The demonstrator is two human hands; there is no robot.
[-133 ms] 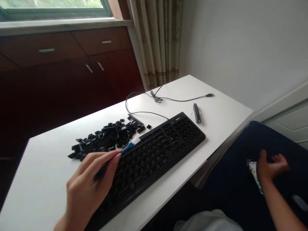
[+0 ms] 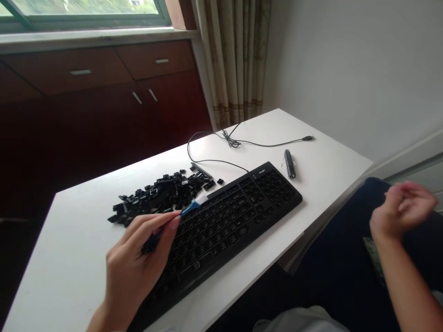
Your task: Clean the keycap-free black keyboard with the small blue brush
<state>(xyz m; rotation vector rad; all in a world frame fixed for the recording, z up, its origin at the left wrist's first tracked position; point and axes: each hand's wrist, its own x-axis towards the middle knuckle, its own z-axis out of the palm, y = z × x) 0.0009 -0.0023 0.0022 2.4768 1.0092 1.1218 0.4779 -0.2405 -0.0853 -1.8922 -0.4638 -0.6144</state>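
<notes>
My left hand (image 2: 138,263) is closed in a pinch round the blue handle of a small brush (image 2: 189,208). The brush's white bristles lie at the back edge of a black keyboard (image 2: 221,221), beside the rows of sockets bared of keycaps. Behind the brush, a heap of loose black keycaps (image 2: 159,193) lies on the white table (image 2: 79,258). Off to the right, my right hand (image 2: 401,210) is raised above dark blue fabric, loosely curled with fingers apart and somewhat blurred. I see nothing in it. Part of the keyboard is hidden behind my left hand.
A black cable (image 2: 221,161) runs from the keyboard to a tied bundle and a USB plug (image 2: 307,138). A long black key with wire clips (image 2: 290,164) lies near the keyboard's right end. A phone (image 2: 374,258) rests on the dark blue fabric (image 2: 332,244).
My right hand has risen away from the phone, whose lit screen now looks dark. The view has shifted slightly, while the brush stays at the keyboard's back edge.
</notes>
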